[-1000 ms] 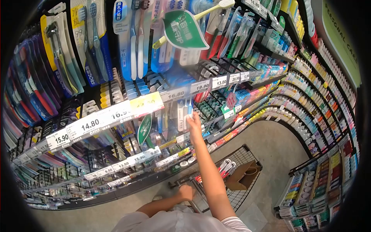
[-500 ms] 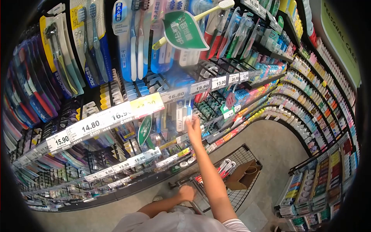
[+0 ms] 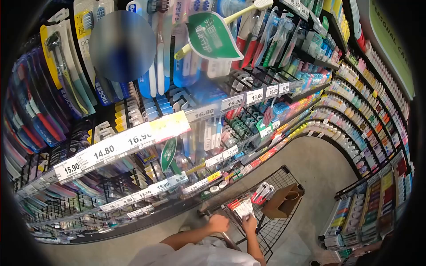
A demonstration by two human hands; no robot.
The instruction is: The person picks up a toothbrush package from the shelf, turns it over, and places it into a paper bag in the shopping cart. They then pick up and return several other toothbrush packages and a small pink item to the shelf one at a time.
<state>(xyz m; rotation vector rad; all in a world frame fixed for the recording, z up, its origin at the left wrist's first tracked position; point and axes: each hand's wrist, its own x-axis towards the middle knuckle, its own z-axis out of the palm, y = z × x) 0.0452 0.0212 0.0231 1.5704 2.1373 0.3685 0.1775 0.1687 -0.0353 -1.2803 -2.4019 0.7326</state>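
While a black wire-mesh cart (image 3: 276, 228) holds a brown paper bag (image 3: 280, 203), the left hand (image 3: 218, 224) clenches its bar (image 3: 230, 241); the right hand (image 3: 249, 223) pinches a flat white packet (image 3: 243, 209).

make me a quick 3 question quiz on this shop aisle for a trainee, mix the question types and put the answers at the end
1. True or false: the left hand is on the cart handle.
2. Multiple choice: what colour is the big leaf sign in front of the toothbrushes?
a) red
b) green
c) purple
3. Short answer: which hand holds the white item over the cart?

Key: 1 true; 2 b; 3 the right hand
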